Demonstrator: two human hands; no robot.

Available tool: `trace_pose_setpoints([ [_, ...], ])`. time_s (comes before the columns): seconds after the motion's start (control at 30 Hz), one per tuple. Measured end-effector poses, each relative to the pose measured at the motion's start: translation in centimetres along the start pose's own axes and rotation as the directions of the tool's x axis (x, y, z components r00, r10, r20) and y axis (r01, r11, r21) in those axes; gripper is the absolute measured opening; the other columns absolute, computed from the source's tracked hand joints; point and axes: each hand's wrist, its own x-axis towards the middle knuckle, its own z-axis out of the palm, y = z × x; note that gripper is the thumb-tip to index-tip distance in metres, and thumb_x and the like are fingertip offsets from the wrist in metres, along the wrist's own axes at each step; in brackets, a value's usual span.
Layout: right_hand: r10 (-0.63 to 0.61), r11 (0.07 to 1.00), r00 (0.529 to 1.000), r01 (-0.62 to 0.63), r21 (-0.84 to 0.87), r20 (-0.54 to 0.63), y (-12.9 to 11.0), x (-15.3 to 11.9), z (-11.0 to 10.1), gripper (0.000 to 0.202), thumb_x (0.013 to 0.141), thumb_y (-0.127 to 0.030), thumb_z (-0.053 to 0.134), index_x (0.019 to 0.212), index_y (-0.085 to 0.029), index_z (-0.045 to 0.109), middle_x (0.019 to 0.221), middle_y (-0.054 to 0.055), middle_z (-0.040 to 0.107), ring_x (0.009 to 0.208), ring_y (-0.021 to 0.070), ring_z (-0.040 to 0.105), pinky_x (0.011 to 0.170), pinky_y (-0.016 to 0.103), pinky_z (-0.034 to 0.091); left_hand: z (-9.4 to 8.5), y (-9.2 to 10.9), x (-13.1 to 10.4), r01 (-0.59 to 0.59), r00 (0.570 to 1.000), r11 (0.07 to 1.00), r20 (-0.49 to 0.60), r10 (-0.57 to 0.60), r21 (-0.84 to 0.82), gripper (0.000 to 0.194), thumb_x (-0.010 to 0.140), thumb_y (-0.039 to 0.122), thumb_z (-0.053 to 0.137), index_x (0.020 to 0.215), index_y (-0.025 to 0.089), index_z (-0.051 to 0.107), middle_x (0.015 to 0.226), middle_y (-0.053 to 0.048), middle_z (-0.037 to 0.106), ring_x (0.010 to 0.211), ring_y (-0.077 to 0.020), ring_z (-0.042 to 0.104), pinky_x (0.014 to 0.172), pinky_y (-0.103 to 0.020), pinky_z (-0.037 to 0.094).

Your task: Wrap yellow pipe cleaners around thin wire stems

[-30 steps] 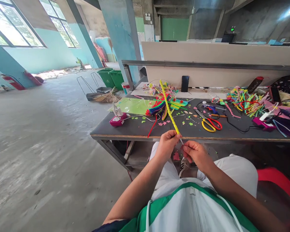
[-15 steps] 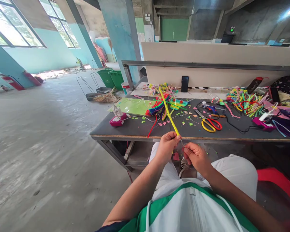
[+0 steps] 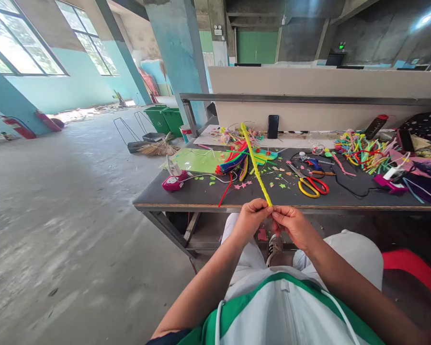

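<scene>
A long yellow pipe cleaner slants up and away over the table's front edge. My left hand is closed, pinching it near its lower end with thumb and forefinger. Right beside it, my right hand is closed too, its thumb and forefinger at the very bottom of the pipe cleaner; fingertips of both hands meet there and hide the end. Behind the yellow stem lies a bundle of multicoloured pipe cleaners, with one red pipe cleaner reaching toward the edge.
On the dark table are scissors, a blue glue gun, a phone and scattered paper scraps. A pink power socket sits at the left corner. More coloured stems are heaped at right.
My right hand has moved up and left to meet my left hand; the thin wire visible between them earlier is now hidden. The yellow pipe cleaner's upper end has shifted slightly right.
</scene>
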Motion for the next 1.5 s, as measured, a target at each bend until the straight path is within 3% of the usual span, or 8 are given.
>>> trace_pose_setpoints([
  [0.27,-0.212,0.977,0.956,0.204,-0.059,-0.203,0.3,-0.2,0.5,0.019,0.081,-0.032,0.062,0.069,-0.018,0.061,0.049,-0.004,0.049,0.042,0.0068,0.039,0.039,0.020,0.026,1.2,-0.4,-0.7,0.011,0.999,0.973,-0.030,-0.018,-0.229,0.027,0.073,0.034,0.072,0.094,0.017,0.074,0.084,-0.004,0.065,0.060,-0.0049,0.046,0.054,-0.018,0.033],
  [0.57,-0.088,0.877,0.994,0.049,0.477,0.060,0.9,-0.7,1.6,0.010,0.080,-0.024,0.066,0.074,-0.017,0.064,0.042,-0.007,0.046,0.034,0.0025,0.025,0.045,0.022,0.032,0.3,0.1,-0.5,0.140,0.988,0.904,0.119,-0.100,-0.404,0.023,0.066,0.030,0.078,0.073,0.010,0.070,0.060,-0.001,0.055,0.050,-0.0044,0.044,0.046,-0.017,0.030],
  [0.77,-0.016,0.825,0.988,-0.074,0.561,0.154,1.7,-0.7,1.9,0.011,0.077,-0.027,0.070,0.076,-0.017,0.066,0.042,-0.008,0.047,0.032,0.0017,0.024,0.047,0.021,0.037,-0.2,0.6,-0.8,0.133,0.986,0.933,0.138,-0.091,-0.335,0.026,0.065,0.031,0.078,0.063,0.010,0.063,0.059,0.000,0.056,0.050,-0.0055,0.048,0.048,-0.018,0.034],
  [0.97,0.065,0.994,0.990,-0.076,0.079,0.128,0.5,-0.2,0.0,0.022,0.081,-0.039,0.065,0.087,-0.018,0.067,0.071,0.002,0.066,0.058,0.0122,0.060,0.059,0.027,0.047,-1.5,1.3,-0.9,-0.050,0.997,0.990,0.056,0.043,0.128,0.022,0.076,0.032,0.067,0.068,0.012,0.061,0.062,0.001,0.055,0.056,-0.0079,0.048,0.054,-0.021,0.036],
  [1.07,-0.072,0.956,0.993,0.043,-0.289,-0.090,-1.0,0.6,-1.2,0.031,0.077,-0.043,0.066,0.098,-0.019,0.067,0.087,0.003,0.069,0.075,0.0144,0.062,0.067,0.027,0.047,-1.7,1.6,-0.6,-0.176,0.983,0.866,0.043,0.177,0.467,0.013,0.077,0.023,0.063,0.069,0.013,0.064,0.068,-0.001,0.058,0.064,-0.0100,0.051,0.060,-0.022,0.038],
  [1.23,-0.180,0.850,0.963,0.050,-0.525,-0.199,-1.8,2.1,-1.7,0.028,0.073,-0.045,0.067,0.082,-0.019,0.065,0.057,-0.002,0.059,0.046,0.0112,0.050,0.044,0.024,0.037,-0.8,2.0,-0.5,-0.274,0.961,0.683,0.156,0.230,0.678,0.013,0.072,0.009,0.057,0.064,0.014,0.065,0.064,-0.001,0.056,0.064,-0.0104,0.051,0.061,-0.022,0.036],
  [1.37,-0.099,0.910,0.982,0.024,-0.414,-0.161,-1.7,2.2,-1.7,0.022,0.073,-0.039,0.069,0.074,-0.017,0.064,0.047,-0.004,0.052,0.040,0.0096,0.046,0.040,0.022,0.032,-1.1,1.5,-0.8,-0.054,0.985,0.884,0.173,-0.030,0.464,0.010,0.073,0.021,0.062,0.066,0.014,0.064,0.059,0.000,0.056,0.056,-0.0095,0.050,0.055,-0.022,0.034],
  [1.5,-0.047,0.997,0.996,0.051,-0.056,0.075,-1.5,2.0,-1.9,0.024,0.070,-0.038,0.073,0.070,-0.015,0.064,0.057,-0.002,0.055,0.042,0.0059,0.041,0.039,0.020,0.025,-1.6,0.4,-1.1,0.316,0.908,0.949,0.293,-0.299,-0.014,0.024,0.065,0.032,0.075,0.067,0.012,0.061,0.051,0.003,0.051,0.041,-0.0048,0.039,0.044,-0.020,0.023],
])
